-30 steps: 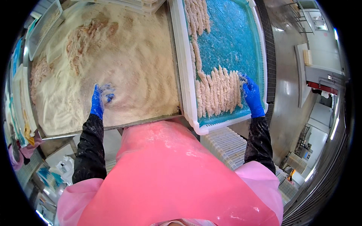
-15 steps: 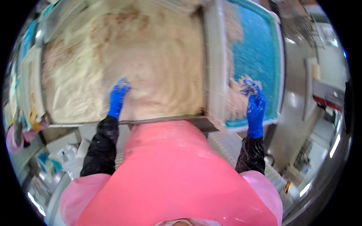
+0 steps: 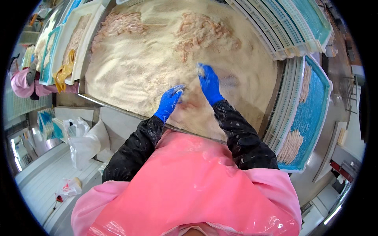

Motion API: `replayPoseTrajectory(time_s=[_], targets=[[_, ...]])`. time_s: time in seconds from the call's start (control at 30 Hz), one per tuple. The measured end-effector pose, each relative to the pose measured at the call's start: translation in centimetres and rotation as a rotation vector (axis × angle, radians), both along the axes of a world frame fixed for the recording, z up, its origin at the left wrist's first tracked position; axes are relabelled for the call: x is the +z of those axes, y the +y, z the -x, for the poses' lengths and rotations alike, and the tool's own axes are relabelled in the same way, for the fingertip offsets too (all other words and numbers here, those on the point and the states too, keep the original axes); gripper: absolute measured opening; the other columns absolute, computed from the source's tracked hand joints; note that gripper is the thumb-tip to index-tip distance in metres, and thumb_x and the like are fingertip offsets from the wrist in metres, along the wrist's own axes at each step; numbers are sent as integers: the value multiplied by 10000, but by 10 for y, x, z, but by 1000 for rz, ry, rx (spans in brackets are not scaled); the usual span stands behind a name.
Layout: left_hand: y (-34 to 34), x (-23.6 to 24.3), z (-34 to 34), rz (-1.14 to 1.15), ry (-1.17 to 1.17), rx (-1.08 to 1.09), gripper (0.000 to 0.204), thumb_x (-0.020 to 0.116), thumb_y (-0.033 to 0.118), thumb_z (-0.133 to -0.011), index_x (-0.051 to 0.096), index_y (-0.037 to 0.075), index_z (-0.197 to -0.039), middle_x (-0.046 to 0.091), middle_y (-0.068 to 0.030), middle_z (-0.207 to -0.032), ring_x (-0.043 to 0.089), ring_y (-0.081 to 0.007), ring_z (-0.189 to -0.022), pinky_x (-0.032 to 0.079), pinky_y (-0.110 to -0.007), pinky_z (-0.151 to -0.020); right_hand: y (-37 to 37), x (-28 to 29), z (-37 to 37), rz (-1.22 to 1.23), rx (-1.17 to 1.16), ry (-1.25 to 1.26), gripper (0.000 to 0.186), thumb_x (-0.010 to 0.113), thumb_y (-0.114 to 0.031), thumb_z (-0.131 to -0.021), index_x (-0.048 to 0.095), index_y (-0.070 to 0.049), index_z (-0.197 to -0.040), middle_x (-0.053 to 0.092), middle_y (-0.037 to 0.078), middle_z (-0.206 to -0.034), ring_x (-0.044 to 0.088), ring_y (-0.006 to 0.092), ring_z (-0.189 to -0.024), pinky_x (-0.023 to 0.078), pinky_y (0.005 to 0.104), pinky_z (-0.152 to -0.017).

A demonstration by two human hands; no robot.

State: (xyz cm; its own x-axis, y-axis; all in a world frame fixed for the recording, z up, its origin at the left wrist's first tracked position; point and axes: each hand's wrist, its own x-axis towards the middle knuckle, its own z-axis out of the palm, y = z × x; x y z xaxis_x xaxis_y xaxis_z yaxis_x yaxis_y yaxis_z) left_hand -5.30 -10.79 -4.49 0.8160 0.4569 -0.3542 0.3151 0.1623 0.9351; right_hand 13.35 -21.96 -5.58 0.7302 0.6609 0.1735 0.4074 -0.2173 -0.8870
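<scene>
Where pale powder (image 3: 130,74) fills the broad metal-edged tray (image 3: 274,94) across the middle of the frame, your left hand (image 3: 169,103) sits low near the front edge, fingers reaching right and slightly bent; whether anything is pinched there, I cannot tell. Your right hand (image 3: 208,82), just above it and to the right, has its fingers partly bent and dusted white; no strip shows in it, but its palm side is hidden.

The heap of raw pink strips (image 3: 201,33) lies at the upper centre of the frame, beyond your right fingertips, with a second heap (image 3: 122,23) at the upper left. Expect each strip to be light, limp and moist, slick where bare and easier to grip once powdered. They look tangled, so a hard tug could stretch or tear one; take a strip near its middle, or support both ends, with a soft pinch. The powder should be loose and light, best scooped with cupped fingers.

At the lower right of the frame, coated strips (image 3: 291,147) lie side by side on the blue tray (image 3: 315,129); these would probably sag if lifted by one end, and rough fingers could rub their coating off.
</scene>
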Motion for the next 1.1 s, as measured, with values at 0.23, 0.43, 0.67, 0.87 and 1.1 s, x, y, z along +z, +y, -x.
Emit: replayPoseTrajectory(time_s=[0.23,0.43,0.67,0.87,1.1], targets=[[6,8,-2,322,-78,-54,334,502,143,-976,552,37,-1289,648,-58,-1104,622,-125,-899,499,-256,-794,82,28,-75,594,-257,-750,293,728,-351,-737,675,-161,-953,594,97,-973,554,285,-957,405,479,-770],[9,5,2,405,-119,-77,358,484,151,-985,516,41,-1324,648,-61,-1087,617,-127,-911,495,-257,-797,53,22,-58,373,-216,-383,234,711,-318,-763,675,-130,-897,619,79,-896,575,295,-882,429,442,-756],[10,18,-2,368,-18,-65,326,490,136,-979,552,29,-1281,649,-78,-1088,625,-136,-899,501,-264,-810,-10,35,-1,208,-140,-200,202,708,-214,-772,625,-85,-904,610,109,-852,587,309,-796,445,405,-697],[0,23,-17,-749,-130,65,348,552,75,-894,576,12,-1235,618,-137,-1192,564,-245,-1119,417,-359,-989,-103,52,72,574,110,-202,265,704,-249,-793,621,-83,-981,609,106,-922,604,295,-836,465,399,-729],[-40,-11,-76,82,-198,343,462,520,227,-953,446,12,-1356,468,-116,-1376,422,-228,-1279,300,-338,-1094,-64,-18,51,-99,-323,280,424,558,-239,-944,502,-7,-1295,537,193,-1272,509,310,-1185,370,377,-1026]])
